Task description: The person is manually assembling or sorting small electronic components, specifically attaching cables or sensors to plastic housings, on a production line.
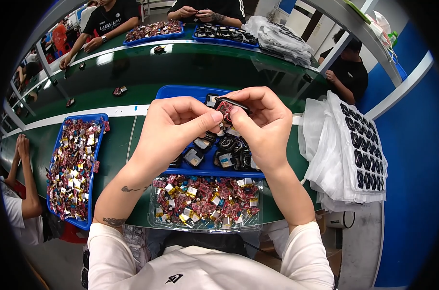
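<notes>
Both my hands are raised over a blue tray (173, 91) holding several black plastic casings (226, 143). A small black casing (238, 104) is in my right hand (263, 125), thumb over its open side and fingers behind. Inside the casing shows a red circuit board (224, 108). The thumb and fingertips of my left hand (178, 123) are pinched together at the board's near left edge; whether they grip the board or a small part on it is hidden. Below, a clear plastic tray (261, 205) contains many red circuit boards with small white-and-yellow batteries.
Left of me, a blue tray (100, 145) is heaped with boards and batteries. Stacked white trays (343, 145) of black parts stand on the right. Past a white strip runs a green conveyor (181, 67) carrying scattered pieces. Co-workers sit across and at left; metal posts frame the line.
</notes>
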Demonstrator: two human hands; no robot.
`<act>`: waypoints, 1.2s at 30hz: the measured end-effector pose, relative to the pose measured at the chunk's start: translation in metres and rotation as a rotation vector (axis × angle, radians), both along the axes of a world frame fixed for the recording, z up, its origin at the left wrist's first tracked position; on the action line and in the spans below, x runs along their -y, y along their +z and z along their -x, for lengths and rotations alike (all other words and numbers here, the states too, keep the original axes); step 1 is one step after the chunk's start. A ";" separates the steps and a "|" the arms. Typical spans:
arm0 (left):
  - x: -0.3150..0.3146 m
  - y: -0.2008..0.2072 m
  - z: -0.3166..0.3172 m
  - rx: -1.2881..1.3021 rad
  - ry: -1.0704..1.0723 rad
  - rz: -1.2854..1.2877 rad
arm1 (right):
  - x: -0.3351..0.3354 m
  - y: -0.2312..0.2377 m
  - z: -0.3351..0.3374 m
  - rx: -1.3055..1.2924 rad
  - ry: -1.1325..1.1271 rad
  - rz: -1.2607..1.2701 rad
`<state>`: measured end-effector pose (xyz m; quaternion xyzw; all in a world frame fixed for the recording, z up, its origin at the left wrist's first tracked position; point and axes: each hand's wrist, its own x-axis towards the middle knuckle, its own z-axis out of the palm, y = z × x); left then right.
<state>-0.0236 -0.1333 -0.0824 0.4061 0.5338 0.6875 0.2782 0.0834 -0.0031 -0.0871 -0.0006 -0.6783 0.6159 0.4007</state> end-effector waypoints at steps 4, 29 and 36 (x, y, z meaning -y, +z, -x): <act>0.000 -0.002 0.001 -0.015 0.005 0.009 | -0.005 -0.008 0.002 -0.063 0.044 -0.017; -0.050 0.028 0.066 -0.237 0.242 0.045 | -0.044 0.028 -0.023 -0.023 -0.151 -0.152; -0.140 -0.055 0.174 -0.374 0.447 0.673 | -0.048 0.030 -0.026 -0.091 -0.211 -0.205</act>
